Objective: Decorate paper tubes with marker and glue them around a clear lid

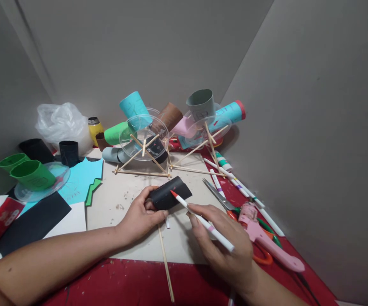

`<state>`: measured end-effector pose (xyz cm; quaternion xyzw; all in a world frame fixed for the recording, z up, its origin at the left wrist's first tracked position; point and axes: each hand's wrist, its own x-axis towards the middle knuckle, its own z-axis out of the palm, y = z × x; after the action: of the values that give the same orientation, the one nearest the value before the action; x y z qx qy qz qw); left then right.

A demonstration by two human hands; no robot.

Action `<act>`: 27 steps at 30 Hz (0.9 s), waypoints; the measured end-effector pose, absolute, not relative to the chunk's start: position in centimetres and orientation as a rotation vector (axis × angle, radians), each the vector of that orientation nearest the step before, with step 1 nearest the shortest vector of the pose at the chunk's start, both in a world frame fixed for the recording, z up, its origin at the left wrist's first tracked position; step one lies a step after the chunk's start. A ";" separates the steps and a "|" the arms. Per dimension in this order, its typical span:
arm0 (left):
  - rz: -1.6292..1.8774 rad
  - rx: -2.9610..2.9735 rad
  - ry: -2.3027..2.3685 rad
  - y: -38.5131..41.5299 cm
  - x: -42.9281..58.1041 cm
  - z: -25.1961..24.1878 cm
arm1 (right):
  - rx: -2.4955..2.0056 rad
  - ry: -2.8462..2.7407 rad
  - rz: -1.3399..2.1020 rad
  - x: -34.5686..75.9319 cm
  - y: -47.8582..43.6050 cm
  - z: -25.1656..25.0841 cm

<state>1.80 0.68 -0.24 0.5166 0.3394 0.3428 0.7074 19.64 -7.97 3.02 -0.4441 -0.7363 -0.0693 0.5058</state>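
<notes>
My left hand [142,214] is wrapped round one end of a black paper tube [167,195], holding it tilted above the pale work board [129,238]. Between the fingers of my right hand [222,242] is a white marker [209,227] with a red tip, which lies against or just over the side of the tube; contact is hard to tell. Faint reddish marks show near the tip. Below the left hand a thin wooden stick [164,263] runs toward the front edge. Beyond the tube stands a stick frame with a clear plastic wheel [144,146] carrying coloured paper tubes.
A second wheel model [203,127] stands at the back right. Scissors [215,193], a pink glue gun [273,246] and several markers [244,185] lie along the right. Green tubes on a clear lid [64,176], blue paper [90,170] and a plastic bag [63,125] are left.
</notes>
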 end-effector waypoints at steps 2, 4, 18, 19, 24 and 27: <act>0.761 1.149 0.757 0.6 1.8 -0.2 | -1.061 -1.785 -0.160 19.6 -7.9 3.0; 0.759 1.148 0.762 0.6 1.8 -0.2 | -1.061 -1.785 -0.161 19.6 -7.7 2.9; 0.764 1.138 0.756 0.6 1.8 -0.1 | -1.095 -1.747 -0.186 19.8 -7.8 3.4; 0.766 1.142 0.757 0.6 1.8 -0.1 | -1.095 -1.746 -0.186 19.8 -7.8 3.5; 0.776 1.140 0.766 0.6 1.8 0.0 | -1.092 -1.749 -0.190 19.8 -7.8 3.4; 0.780 1.133 0.772 0.7 1.7 -0.1 | -1.113 -1.748 -0.187 19.9 -7.9 3.4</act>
<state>1.74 0.68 -0.09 0.5095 0.3473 0.3506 0.7049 19.92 -7.89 3.38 -0.4615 -0.7245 -0.0775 0.5060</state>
